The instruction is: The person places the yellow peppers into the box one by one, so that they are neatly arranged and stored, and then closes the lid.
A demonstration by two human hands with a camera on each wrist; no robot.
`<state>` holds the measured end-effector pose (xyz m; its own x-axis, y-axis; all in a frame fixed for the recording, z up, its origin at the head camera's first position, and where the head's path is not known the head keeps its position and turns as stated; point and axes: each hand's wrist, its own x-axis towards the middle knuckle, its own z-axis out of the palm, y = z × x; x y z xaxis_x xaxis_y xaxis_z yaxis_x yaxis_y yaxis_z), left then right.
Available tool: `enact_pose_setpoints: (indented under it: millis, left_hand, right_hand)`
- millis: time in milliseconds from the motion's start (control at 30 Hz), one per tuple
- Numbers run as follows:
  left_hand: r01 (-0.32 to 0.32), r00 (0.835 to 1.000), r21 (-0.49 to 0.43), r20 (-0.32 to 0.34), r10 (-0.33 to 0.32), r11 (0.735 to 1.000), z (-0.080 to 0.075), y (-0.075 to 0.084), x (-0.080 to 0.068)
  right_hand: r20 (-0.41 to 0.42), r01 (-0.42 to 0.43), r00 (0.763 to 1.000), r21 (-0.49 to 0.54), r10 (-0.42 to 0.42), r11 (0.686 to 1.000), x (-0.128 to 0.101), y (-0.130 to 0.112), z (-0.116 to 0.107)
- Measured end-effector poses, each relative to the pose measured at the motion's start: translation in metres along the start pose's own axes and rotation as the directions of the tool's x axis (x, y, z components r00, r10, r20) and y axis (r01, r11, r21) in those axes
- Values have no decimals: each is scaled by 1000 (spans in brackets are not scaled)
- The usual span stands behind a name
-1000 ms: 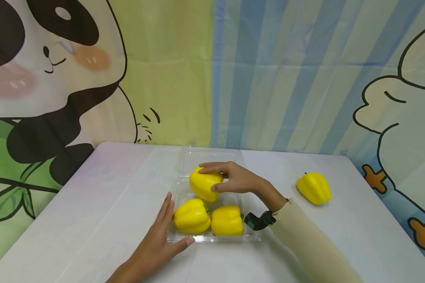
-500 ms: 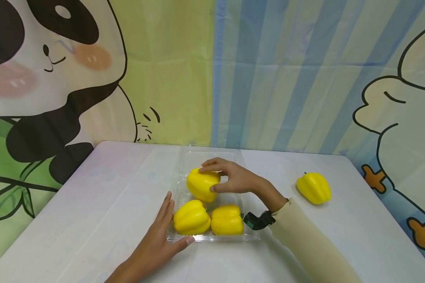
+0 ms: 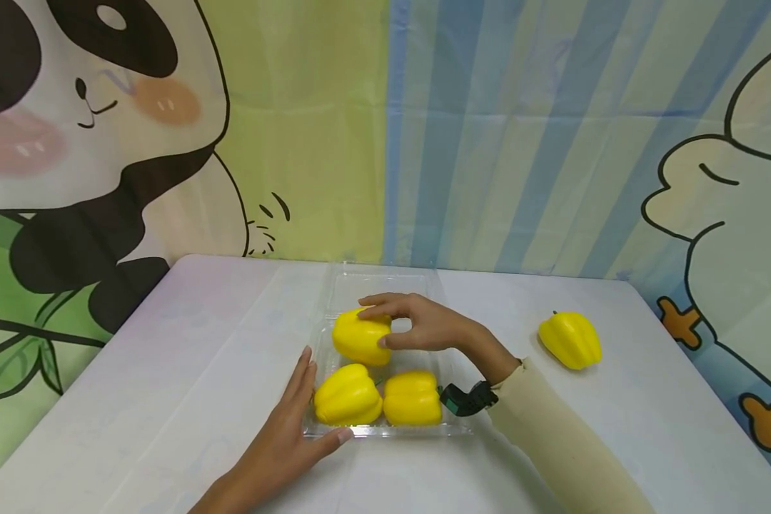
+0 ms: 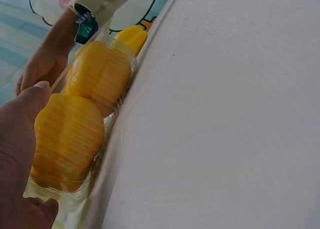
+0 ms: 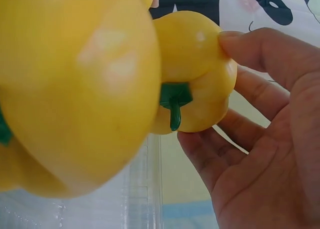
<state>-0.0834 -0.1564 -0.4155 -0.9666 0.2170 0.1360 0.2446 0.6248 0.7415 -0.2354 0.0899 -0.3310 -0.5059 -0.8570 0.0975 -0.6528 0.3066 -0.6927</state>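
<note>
Head view: a person's right hand (image 3: 427,325) grips a yellow bell pepper (image 3: 360,337) from its right side, the fingers curled over the top and the thumb pressed against the near flank; the pepper sits in the far left part of a clear plastic tray (image 3: 385,430) that lies near the middle of a white table (image 3: 167,400). In the near row of the tray lie two more yellow peppers, one at the left (image 3: 347,395) and one at the right (image 3: 412,398), touching each other. The left hand (image 3: 283,446) rests flat on the table against the tray's near left corner, fingers straight and close together along the left wall, thumb stretched along the front rim. A fourth yellow pepper (image 3: 570,340) lies on the table well apart from the tray, to the right. A cream sleeve (image 3: 565,442) covers the right forearm, and a small dark green device (image 3: 465,400) sits at the wrist, just beside the tray's right edge. Behind the table hangs a backdrop with a cartoon panda (image 3: 71,143) at left and blue stripes at centre. Right wrist view: the held pepper (image 5: 197,74) shows its green stem (image 5: 174,101) facing the camera, with a fingertip (image 5: 235,39) on its upper side and the thumb beneath; a nearer pepper (image 5: 75,89) fills the left of the frame. Left wrist view: the two near-row peppers (image 4: 70,134) appear through the ribbed tray wall, the thumb (image 4: 25,106) lying against it.
</note>
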Motion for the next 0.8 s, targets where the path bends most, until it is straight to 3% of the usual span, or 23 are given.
enact_pose_setpoints:
  millis: [233,400,800]
  left_hand:
    - [-7,1000,8,-3,8,1000,-1,1,1]
    - [6,1000,7,3,-6,1000,-1,2,0]
    - [-12,1000,12,-6,12,1000,0,0,0]
  right_hand:
    - [17,7,1000,-59,-6,998,-1,-1,-1]
    - [45,16,999,-30,-14,999,2,-4,-1]
    - [82,18,997,-68,-12,998,7,-7,5]
